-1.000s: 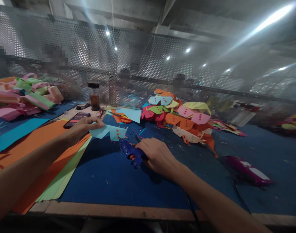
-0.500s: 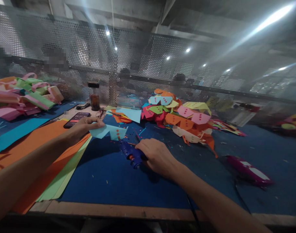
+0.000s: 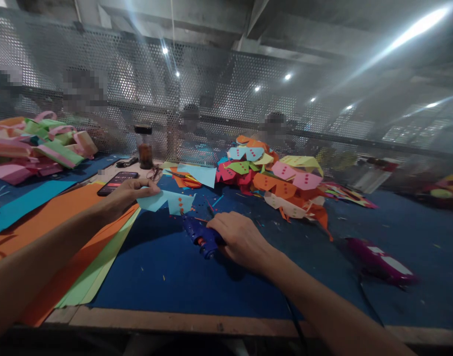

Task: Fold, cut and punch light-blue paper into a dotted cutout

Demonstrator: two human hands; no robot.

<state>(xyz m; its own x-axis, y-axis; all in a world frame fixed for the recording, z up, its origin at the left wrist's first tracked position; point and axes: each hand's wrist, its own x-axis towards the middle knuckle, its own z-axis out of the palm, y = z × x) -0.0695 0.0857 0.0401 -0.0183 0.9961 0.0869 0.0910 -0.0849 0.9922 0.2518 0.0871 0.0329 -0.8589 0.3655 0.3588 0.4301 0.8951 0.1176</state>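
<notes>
Pinched in my left hand (image 3: pixel 135 193) is a light-blue paper cutout (image 3: pixel 156 201) with a notched lower edge. Orange dots run down its right part, and it is held above the blue table (image 3: pixel 156 277). My right hand (image 3: pixel 239 240) is wrapped around a dark-blue glue gun (image 3: pixel 202 236). The gun's nozzle points up and left, close to the lower right corner of the cutout; whether it touches the paper I cannot tell. Tiny coloured paper bits lie on the table behind the nozzle.
Dotted folded paper shapes (image 3: pixel 282 183) are heaped behind my right hand. A purple device (image 3: pixel 382 262) with a cord lies at right. Orange sheets (image 3: pixel 78 207), a phone (image 3: pixel 117 183), a jar (image 3: pixel 145 148) and orange-handled scissors (image 3: pixel 191 182) are on the left and middle. A perforated screen (image 3: pixel 211 94) stands behind.
</notes>
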